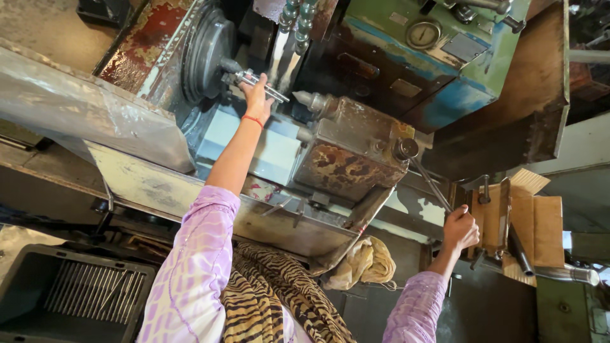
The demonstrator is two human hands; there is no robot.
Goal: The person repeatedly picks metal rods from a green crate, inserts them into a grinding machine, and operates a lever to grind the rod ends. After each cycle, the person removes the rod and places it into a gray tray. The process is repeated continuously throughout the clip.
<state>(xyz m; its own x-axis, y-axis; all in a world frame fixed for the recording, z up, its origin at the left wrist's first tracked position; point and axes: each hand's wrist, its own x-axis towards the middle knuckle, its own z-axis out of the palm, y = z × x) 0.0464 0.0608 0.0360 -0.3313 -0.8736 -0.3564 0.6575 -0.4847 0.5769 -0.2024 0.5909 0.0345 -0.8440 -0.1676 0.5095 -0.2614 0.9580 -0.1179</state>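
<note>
Worn green machine (445, 70) behind; left hand (257, 95) grip clamped on metal rod (260, 84), right hand (459, 230) grip clamped on lever (429, 181).

Around the left hand (257, 95), the chuck (206, 54) and rusty tailstock block (352, 149) crowd close, leaving a narrow gap.

Beside you, a crumpled yellowish cloth (363, 262) hung under the machine's rusty metal housing (352, 149). A dark bin (38, 270) at your lower left held a row of thin metal rods (95, 292). A round gauge (424, 33) sat on the green and blue panel (483, 60) above, and cardboard pieces (537, 228) lay to your far right.
</note>
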